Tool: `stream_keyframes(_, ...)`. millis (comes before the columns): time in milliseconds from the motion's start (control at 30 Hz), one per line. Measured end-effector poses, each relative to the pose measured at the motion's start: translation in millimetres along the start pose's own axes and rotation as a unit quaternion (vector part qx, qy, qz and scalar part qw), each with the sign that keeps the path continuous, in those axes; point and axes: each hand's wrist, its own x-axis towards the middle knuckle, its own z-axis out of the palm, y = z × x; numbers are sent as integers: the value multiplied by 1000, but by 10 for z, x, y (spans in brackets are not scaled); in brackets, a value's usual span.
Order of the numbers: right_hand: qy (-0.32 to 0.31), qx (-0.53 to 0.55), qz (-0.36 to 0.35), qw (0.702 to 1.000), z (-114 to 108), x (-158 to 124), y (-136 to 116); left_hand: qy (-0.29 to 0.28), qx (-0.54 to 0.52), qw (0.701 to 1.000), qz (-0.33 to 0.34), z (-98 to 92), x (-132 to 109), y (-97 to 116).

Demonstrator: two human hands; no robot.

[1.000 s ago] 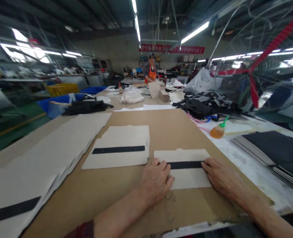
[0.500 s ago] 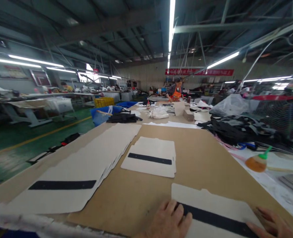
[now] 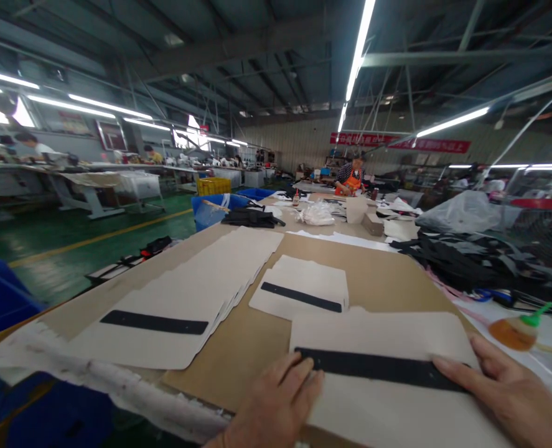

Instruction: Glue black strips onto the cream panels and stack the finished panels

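A beige board panel (image 3: 388,333) with a black strip (image 3: 378,365) across it is at the front right, between my hands. My right hand (image 3: 500,386) grips its right edge, thumb on top by the strip's end and fingers at the far side. At the left edge, my left hand (image 3: 280,395) has its curled fingers over the strip's left end; its thumb is hidden. Just beyond lies a small pile of like panels (image 3: 304,274), the top one bearing a black strip. To the left, a long fanned row of panels (image 3: 177,286) covers the table, with a strip on the nearest.
A glue bottle with a green nozzle (image 3: 521,330) lies at the right, near heaped black straps (image 3: 457,258). Clear plastic bags (image 3: 462,211) sit behind. Blue bins (image 3: 5,289) stand off the table's left side. Across the table works another person (image 3: 350,174).
The held panel has come up and left in view, closer to the small pile. My right hand has moved from beside the panel's corner to gripping its edge. The view has swung left.
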Motion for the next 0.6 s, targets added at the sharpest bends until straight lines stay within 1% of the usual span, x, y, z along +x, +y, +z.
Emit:
stream_keyframes(33,-54,89,44,994,123,70,-158,-24,0,1000,-13,-133,48,-164)
stream_keyframes(67,-89,168,69,979,269,152,-286,-44,7,999,-21,-239,104,-341)
stream_keyframes(100,-109,225,74,965,436,246,-378,-60,15,998,-34,-312,161,-523)
stream_keyframes(133,-114,257,66,957,618,347,-432,-90,20,995,-45,-349,212,-699)
stream_keyframes(200,-97,257,49,960,1003,548,-441,-152,35,984,-92,-326,278,-993)
stream_keyframes(233,-86,236,46,967,1191,637,-411,-185,43,975,-118,-279,285,-1096)
stream_keyframes(267,-75,218,47,972,1366,713,-368,-206,49,967,-139,-220,275,-1164)
stream_keyframes(333,-55,181,48,981,1651,820,-273,-238,58,955,-168,-102,214,-1200)
stream_keyframes(400,-37,140,44,988,1831,874,-198,-252,57,949,-179,-19,137,-1142)
stream_keyframes(500,-12,69,30,997,1935,921,-147,-244,43,952,-182,30,98,-1010)
stream_keyframes(600,14,-1,17,1000,1965,989,-138,-215,25,957,-194,87,196,-938)
